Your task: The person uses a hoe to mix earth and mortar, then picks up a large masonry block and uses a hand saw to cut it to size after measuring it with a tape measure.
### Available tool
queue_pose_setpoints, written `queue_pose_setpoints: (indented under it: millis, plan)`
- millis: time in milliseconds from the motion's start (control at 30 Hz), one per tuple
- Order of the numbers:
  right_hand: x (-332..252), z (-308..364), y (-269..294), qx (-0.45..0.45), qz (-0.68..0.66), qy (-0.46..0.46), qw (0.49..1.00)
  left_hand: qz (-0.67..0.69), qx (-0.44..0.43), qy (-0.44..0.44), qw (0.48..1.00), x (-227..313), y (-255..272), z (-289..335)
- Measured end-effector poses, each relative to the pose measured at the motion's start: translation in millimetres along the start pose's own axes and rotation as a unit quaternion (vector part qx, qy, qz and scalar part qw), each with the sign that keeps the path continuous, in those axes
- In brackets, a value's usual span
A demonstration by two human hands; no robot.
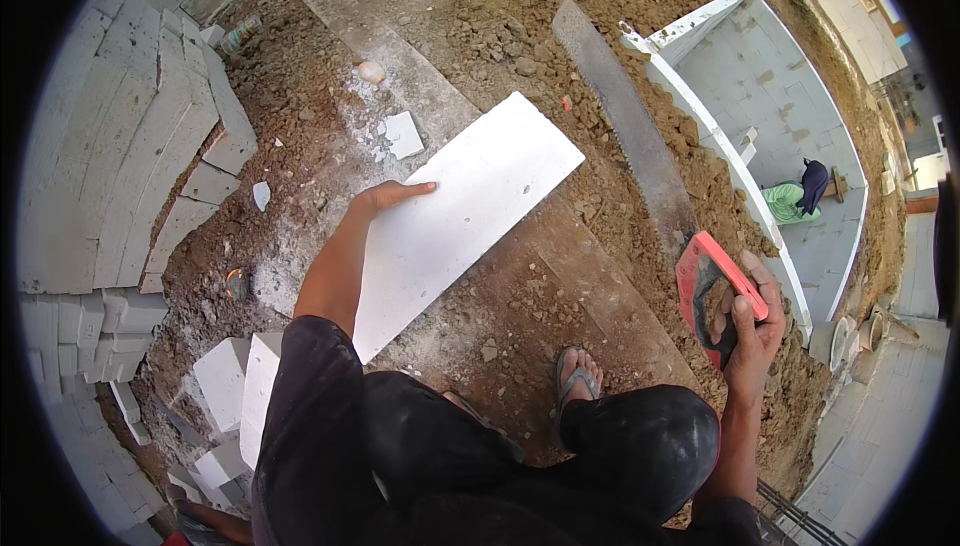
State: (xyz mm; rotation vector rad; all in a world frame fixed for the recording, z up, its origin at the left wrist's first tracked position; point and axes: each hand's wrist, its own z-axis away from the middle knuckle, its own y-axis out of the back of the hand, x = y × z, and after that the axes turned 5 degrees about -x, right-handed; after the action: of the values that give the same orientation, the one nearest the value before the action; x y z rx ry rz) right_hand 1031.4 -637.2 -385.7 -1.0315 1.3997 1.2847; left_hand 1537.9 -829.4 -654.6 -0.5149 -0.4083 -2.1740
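Note:
A long white lightweight concrete block lies at a slant in front of me, its near end partly covered by my sleeve. My left hand grips its left edge, the thumb flat on the upper face and the other fingers hidden. My right hand is wrapped round the red and black handle of a handsaw. The saw's wide grey toothed blade points away from me, to the right of the block and apart from it. A broken white piece lies just beyond the block's left edge.
Planks lie on the loose brown soil. Stacked pale blocks stand at left, with offcuts nearer me. At right, a person in green is inside a block-walled pit. Another person's arm shows at lower left.

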Motion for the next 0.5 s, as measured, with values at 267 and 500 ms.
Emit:
queue_pose_setpoints:
  millis: [267,500]
  plan:
    - [23.6,21.2,30.6,0.078,-0.038,-0.002,0.996,-0.206,0.202,-0.106,0.952,35.4,-111.3,90.4]
    - [21.3,-28.0,-10.8,0.022,-0.095,0.05,0.994,-0.294,0.237,-0.074,0.923,51.2,-189.1,144.3]
